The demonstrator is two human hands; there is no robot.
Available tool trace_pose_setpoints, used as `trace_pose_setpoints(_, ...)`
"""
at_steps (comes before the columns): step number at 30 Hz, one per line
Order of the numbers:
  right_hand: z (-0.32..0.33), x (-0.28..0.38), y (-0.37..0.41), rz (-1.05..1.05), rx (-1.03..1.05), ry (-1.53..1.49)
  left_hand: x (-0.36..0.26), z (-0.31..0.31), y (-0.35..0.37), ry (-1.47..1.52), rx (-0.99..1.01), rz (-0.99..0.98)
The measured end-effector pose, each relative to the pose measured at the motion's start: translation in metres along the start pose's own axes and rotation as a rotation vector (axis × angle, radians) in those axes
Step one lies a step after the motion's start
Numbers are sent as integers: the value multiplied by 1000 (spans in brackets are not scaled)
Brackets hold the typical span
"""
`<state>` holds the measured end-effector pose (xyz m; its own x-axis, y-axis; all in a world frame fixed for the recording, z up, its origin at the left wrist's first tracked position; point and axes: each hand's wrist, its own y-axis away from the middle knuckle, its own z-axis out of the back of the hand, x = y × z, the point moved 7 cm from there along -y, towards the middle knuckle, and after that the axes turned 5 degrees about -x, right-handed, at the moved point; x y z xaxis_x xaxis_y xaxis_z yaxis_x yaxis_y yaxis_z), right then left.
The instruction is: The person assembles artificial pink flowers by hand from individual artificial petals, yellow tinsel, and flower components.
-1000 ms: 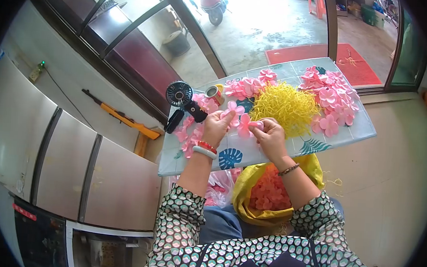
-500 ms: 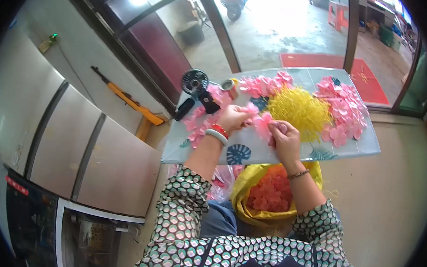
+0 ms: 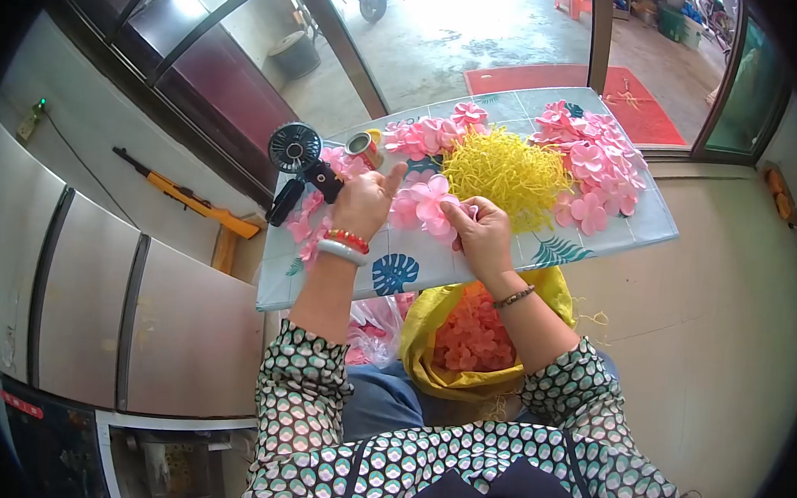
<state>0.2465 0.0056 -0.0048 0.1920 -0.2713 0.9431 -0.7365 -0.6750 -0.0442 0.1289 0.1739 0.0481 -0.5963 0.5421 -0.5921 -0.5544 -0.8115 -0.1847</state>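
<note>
My right hand [image 3: 483, 239] pinches pink artificial flower petals [image 3: 431, 202] between thumb and fingers, above the table. To the left, my left hand [image 3: 363, 206] is off the flower, with its thumb stretched out and apart; its other fingers are mostly turned away from view. It is close to a small pile of loose pink petals [image 3: 306, 230] and a short can or roll [image 3: 362, 146]. Beyond my right hand lies a heap of yellow plastic stamen strands [image 3: 505, 178]. More pink petal pieces [image 3: 595, 165] are heaped at the table's right end.
A black handheld fan [image 3: 295, 149] stands at the table's left. The table [image 3: 508, 256] has a leaf-patterned cover. Below it, a yellow sack [image 3: 420, 346] holds coral-pink petals, beside a clear plastic bag [image 3: 376, 325]. A toy-like rifle [image 3: 183, 195] leans against the wall.
My left hand has let go of the flower and moved left, its thumb now spread. My right hand still holds the pink petals. The head view has shifted, so the scene sits further left.
</note>
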Motion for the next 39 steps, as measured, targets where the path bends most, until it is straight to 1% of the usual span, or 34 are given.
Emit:
trace_pose_setpoints(1,0,0,0,-1,-4,0,-17,14,5,-120,-110,-105)
trace_pose_setpoints(2,-1,0,0,11,-3,-3,-24,20,12,19,-88,-74)
trace_pose_setpoints(5,0,-2,-2,38,4,-22,-49,-3,35,638,226,-31)
trace_pose_setpoints(6,0,-3,-1,33,12,-39,-48,-15,39,769,371,-3)
trace_pose_setpoints(7,-1,-4,-1,28,21,-56,-45,-21,40,801,392,1)
trace_pose_setpoints(8,-4,-15,-5,12,64,-144,-43,-26,42,833,414,6)
trace_pose_setpoints(9,-6,-17,-5,-8,108,-154,-40,-31,41,864,436,12)
trace_pose_setpoints(10,-7,-19,-5,-29,153,-164,-34,-31,38,798,412,-3)
trace_pose_setpoints(11,-7,-21,-5,-50,199,-173,-27,-34,36,805,389,15)
trace_pose_setpoints(12,-7,-13,-2,-53,239,-83,-25,-34,37,813,365,33)
trace_pose_setpoints(16,-5,-6,1,-57,180,-4,-22,-33,34,843,292,68)
trace_pose_setpoints(19,-5,-5,2,-46,123,3,-21,-29,29,786,239,53)
trace_pose_setpoints(21,-6,-3,2,-32,108,-5,-20,-30,25,840,175,53)
trace_pose_setpoints(23,-6,-5,2,-53,121,-13,-18,-32,18,876,99,18)
trace_pose_setpoints(24,-6,-8,1,-59,125,-38,-17,-30,16,948,85,10)
trace_pose_setpoints(30,-4,-5,0,-39,134,-42,12,-38,0,983,-6,27)
trace_pose_setpoints(33,-3,-7,-1,-35,124,-30,27,-52,-3,868,51,67)
trace_pose_setpoints(35,-3,-7,-3,-26,110,-43,29,-48,-1,647,32,31)
trace_pose_setpoints(37,-4,-6,-2,-10,94,-66,13,-34,6,451,51,11)
trace_pose_setpoints(38,-4,-6,-2,-15,96,-48,14,-31,3,331,26,-36)
trace_pose_setpoints(39,-4,-6,-1,-19,98,-30,10,-21,3,181,-43,-103)
